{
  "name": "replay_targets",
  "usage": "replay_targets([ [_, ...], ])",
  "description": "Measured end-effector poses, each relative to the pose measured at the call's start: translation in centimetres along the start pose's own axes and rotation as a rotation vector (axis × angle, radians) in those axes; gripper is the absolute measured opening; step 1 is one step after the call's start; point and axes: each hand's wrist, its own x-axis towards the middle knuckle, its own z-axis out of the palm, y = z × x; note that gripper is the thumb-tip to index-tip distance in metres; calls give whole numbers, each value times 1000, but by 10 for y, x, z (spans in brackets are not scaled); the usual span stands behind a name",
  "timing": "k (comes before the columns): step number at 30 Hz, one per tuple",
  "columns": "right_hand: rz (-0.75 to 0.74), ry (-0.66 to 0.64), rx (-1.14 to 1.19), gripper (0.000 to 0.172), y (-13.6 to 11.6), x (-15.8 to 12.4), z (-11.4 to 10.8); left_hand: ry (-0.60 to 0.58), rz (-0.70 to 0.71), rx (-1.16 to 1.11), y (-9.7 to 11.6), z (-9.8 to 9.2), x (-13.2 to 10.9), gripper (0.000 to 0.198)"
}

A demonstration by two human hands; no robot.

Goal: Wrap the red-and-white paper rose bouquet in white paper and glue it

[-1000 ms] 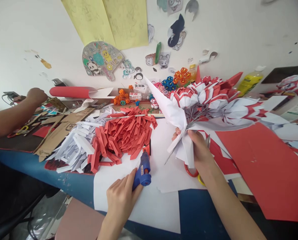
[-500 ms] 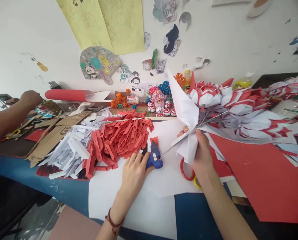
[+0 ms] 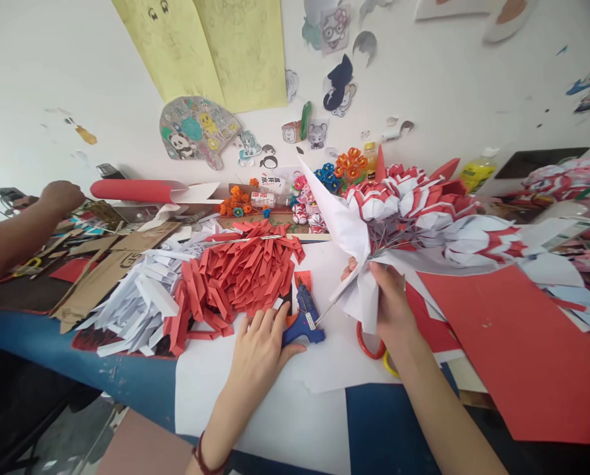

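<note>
My right hand (image 3: 391, 305) is closed around the gathered base of a paper flower bouquet (image 3: 398, 204), whose red and white folded blooms lean to the right. White wrapping paper (image 3: 342, 224) surrounds its thin wire stems, and their ends stick out at the lower left. My left hand (image 3: 260, 346) rests on the table with its thumb apart from the fingers, beside the handle of a blue glue gun (image 3: 307, 316). The gun lies on its side on white paper, nozzle pointing away. Under my right wrist, scissors (image 3: 371, 343) with red and yellow handles are partly covered.
Left of the glue gun lie piles of folded red paper pieces (image 3: 255, 264) and folded white paper pieces (image 3: 146, 300). A large red sheet (image 3: 517, 349) covers the right side. Another person's hand (image 3: 62, 198) is at the far left, near cardboard (image 3: 111, 264).
My left hand has loosened from the glue gun and shifted slightly left, its thumb now spread. My right hand has brought the bouquet a little left and lower.
</note>
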Motion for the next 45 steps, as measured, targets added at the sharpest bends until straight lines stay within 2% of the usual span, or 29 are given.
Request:
replay_targets([
  [3, 15, -10, -12, 25, 1, 0, 0, 13, -10, -7, 0, -7, -3, 72],
  [6, 26, -37, -4, 27, 1, 0, 1, 43, -42, -95, -2, -20, 1, 53],
  [10, 49, -65, 9, 30, 1, -2, 4, 133, -69, -365, 1, -42, 29, 25],
  [14, 71, -81, -6, 33, 1, -3, 5, 255, -39, -569, 17, -59, 65, 18],
  [18, 64, -27, -64, 35, 3, -4, 6, 393, 28, -583, 41, -62, 84, 20],
  [24, 6, 19, -94, 39, 4, -8, 8, 540, 63, -580, 62, -53, 85, 21],
  [29, 8, 12, -76, 40, 4, -9, 10, 558, 41, -579, 63, -49, 83, 21],
  [35, 34, -22, -86, 37, 5, -9, 11, 478, -173, -733, 65, -51, 83, 5],
  [41, 26, -8, -106, 45, 6, -7, 13, 490, -283, -843, 67, -52, 85, 13],
  [45, 48, -33, -113, 39, 5, -7, 13, 463, -302, -914, 65, -51, 81, 12],
])
